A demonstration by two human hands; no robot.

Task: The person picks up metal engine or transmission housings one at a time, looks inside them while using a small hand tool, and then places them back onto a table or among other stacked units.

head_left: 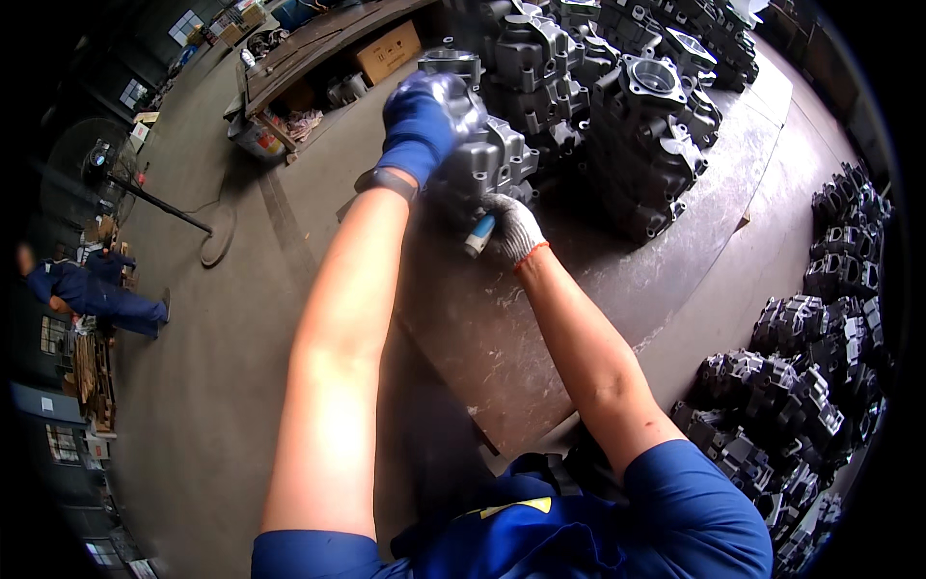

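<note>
My left hand [422, 114], in a blue glove, is at the upper side of a grey metal casting [490, 159] on the metal-topped table. Motion blur smears it, and its fingers are hidden, so its grip cannot be made out. My right hand [513, 227], in a white knitted glove with an orange cuff, is closed round a tool with a blue and pale grey handle [479, 236]. The tool's working end is hidden by the hand and the casting. Right beside these hands rise stacked dark castings [540, 72].
The metal tabletop [617, 289] bears more stacks of castings [651, 145]. Many castings [772, 386] are piled at the right. A workbench [318, 43] with a cardboard box [389, 53] stands at far left. A pedestal fan [159, 203] and a person in blue [96, 289] are further left.
</note>
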